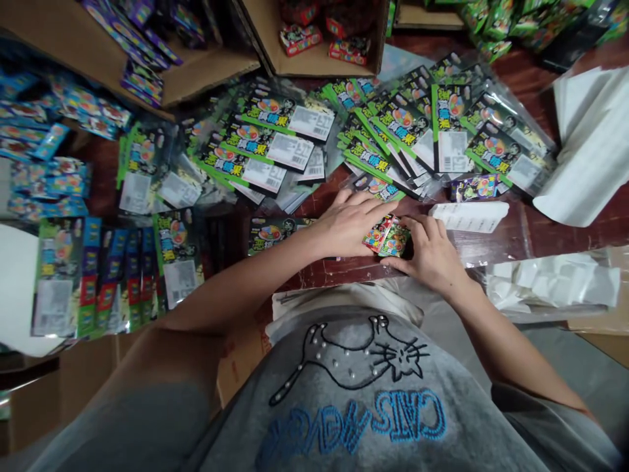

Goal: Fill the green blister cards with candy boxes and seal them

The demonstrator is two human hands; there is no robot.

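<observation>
Two small printed candy packets lie side by side between my hands at the table's near edge: a red packet (377, 234) on the left and a green packet (395, 240) on the right. My left hand (346, 223) is closed against the red one, its fingers reaching over the far side and its palm hiding part of it. Thumb and fingers of my right hand (432, 252) grip the green packet from the right. Under my left forearm lies a flat black-and-green printed bag (272, 236), partly covered.
Many printed bags (268, 147) spread across the table behind my hands. A purple packet (474, 188) and a white label strip (469, 216) lie to the right, near a white paper roll (584, 157). Cardboard boxes (211, 75) stand at the back; blue packets (49, 177) pile up left.
</observation>
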